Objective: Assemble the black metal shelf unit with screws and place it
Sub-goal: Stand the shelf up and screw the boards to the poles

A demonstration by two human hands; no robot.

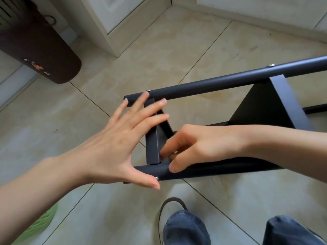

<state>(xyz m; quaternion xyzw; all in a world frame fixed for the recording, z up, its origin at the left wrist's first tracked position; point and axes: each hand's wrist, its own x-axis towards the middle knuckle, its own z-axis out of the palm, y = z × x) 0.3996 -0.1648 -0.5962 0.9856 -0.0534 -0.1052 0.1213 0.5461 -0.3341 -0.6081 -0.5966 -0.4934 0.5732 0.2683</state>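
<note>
Shelf unit (pixel 265 106) is being kept on its side over the tiled floor (pixel 203 50), its two round black tubes running off to the right from the hands. Left hand (pixel 113 144) is being held wide, fingers straight and splayed; the fingertips are being laid against the far tube (pixel 212 84) and the end crossbar (pixel 152 138), while the thumb is being pressed to the near tube (pixel 150 171) just beside a silver screw head (pixel 157 178). Nothing is being clasped by it. Right hand (pixel 198 147) is being curled around the near tube immediately right of the crossbar joint, thumb over the tube's top; a small silver piece (pixel 175 152) is being pinched between its fingers, whether nut or screw cannot be told. Two further screw heads are being shown on the far tube. A flat black panel (pixel 261 105) is being carried between the tubes, beyond the right wrist. Below the grip, jeans (pixel 185 228) and a shoe are being seen; a dark brown cylindrical object (pixel 35 50) is standing well apart, upper left.
</note>
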